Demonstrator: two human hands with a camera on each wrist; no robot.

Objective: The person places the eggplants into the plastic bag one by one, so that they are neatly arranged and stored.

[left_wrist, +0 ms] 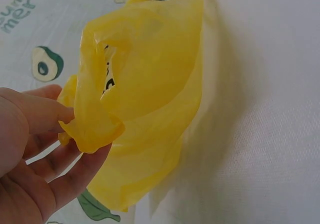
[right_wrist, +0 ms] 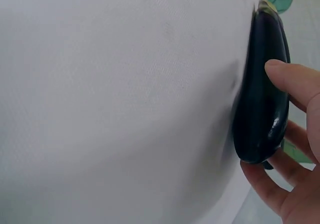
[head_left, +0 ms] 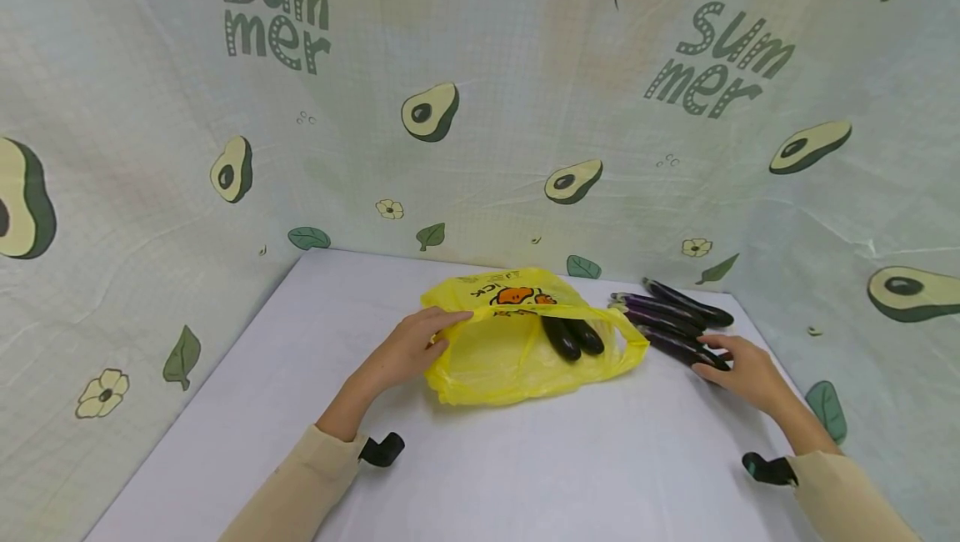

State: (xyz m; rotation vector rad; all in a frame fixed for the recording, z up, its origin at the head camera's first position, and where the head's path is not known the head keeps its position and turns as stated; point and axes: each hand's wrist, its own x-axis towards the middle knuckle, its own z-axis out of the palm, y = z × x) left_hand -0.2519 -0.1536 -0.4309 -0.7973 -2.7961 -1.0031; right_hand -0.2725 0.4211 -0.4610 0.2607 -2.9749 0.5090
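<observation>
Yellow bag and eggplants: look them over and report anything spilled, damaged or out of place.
Nothing stands out: no visible spill or damage. The yellow bag lies crumpled with its mouth open, two eggplants inside; the other eggplants lie grouped to its right.

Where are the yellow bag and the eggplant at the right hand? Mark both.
Yellow bag [head_left: 504,354], head view: bare wall inside its mouth.
Eggplant [right_wrist: 261,104], right wrist view: middle of its dark body.

On the table [head_left: 600,459], two eggplants [head_left: 560,338] lie in a bag [head_left: 480,371], left of more eggplants [head_left: 666,308].
</observation>
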